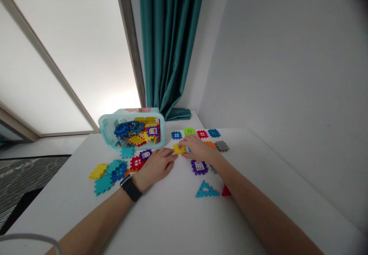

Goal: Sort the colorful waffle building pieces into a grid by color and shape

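Note:
My right hand (198, 147) has its thumb and fingers on a yellow notched building tile (178, 149) lying on the white table. A bit of light blue shows under its fingers. My left hand (156, 167), with a dark watch on the wrist, rests palm down with fingers stretched, its tips close to that yellow tile. Beside the left hand lie a purple window tile (145, 154) and a red tile (136, 163), partly covered by it. Below the right hand is another purple window tile (199, 167); the forearm partly hides a grey piece and a red piece (225, 191).
A light blue bin (104, 132) full of mixed tiles lies at the back left. Turquoise tiles (104, 184) and a yellow tile (98, 171) are heaped at left. Behind the right hand sit blue, green (189, 131) and red tiles; a blue triangle (207, 190) lies nearer. A wall borders the right.

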`<state>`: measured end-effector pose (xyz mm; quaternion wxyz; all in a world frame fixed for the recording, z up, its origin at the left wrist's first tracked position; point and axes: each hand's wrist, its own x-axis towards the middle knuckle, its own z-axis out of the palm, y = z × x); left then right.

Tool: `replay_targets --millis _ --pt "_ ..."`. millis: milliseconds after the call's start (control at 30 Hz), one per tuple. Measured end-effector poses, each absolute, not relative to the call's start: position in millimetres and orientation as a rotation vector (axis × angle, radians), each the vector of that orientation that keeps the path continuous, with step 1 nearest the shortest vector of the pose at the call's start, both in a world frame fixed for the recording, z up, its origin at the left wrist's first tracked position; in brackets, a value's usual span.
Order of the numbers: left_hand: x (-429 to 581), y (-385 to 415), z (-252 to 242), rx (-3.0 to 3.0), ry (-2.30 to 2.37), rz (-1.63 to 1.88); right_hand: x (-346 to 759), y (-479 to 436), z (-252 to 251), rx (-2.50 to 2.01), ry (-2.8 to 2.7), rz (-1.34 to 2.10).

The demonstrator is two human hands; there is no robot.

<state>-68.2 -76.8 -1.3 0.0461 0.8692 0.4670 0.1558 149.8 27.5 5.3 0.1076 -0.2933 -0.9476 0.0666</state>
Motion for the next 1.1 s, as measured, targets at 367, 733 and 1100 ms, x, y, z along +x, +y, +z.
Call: replay_targets --millis 367,733,1100 --pt "-66.5 -79.1 -0.9 2.707 1.476 0.428 149.5 27.8 2.4 -0.865 -2.782 0.193" --pt "-75.8 -76.2 13.2 2.824 1.476 0.433 151.8 24.0 14.4 -0.769 -2.697 0.216" --pt "-96.6 -84.3 23.7 2.816 1.482 0.5 132.2 -6.1 35.6 -0.69 -2.678 0.176"
